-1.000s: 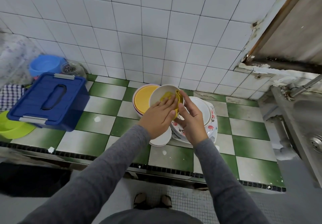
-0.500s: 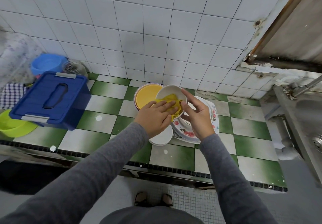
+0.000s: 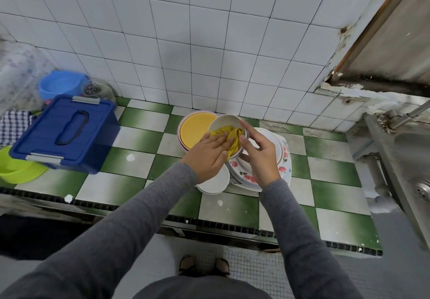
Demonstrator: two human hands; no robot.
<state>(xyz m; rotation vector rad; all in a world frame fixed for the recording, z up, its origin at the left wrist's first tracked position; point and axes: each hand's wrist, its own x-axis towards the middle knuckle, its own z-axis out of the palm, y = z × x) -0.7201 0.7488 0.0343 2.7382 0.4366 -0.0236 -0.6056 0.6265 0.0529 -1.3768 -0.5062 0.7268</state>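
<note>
Checked counter (image 3: 139,140): yellow cloth (image 3: 233,137), seemingly inside bowl (image 3: 223,121).

Held left arm (image 3: 139,210) and right arm (image 3: 295,229) stretched forward, wrists near each other. Held the left grip (image 3: 208,153) palm down, fingers straight and side by side, pressing. Held the right grip (image 3: 259,159) on edge, thumb raised, fingers curled underneath in a clasp.

Glossy white bowl (image 3: 226,121), soft yellow cloth (image 3: 232,135), glossy plastic box (image 3: 65,133).

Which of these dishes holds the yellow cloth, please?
The tilted white round bowl gripped by the right hand; the stacked plates beside it lie flat.
</note>
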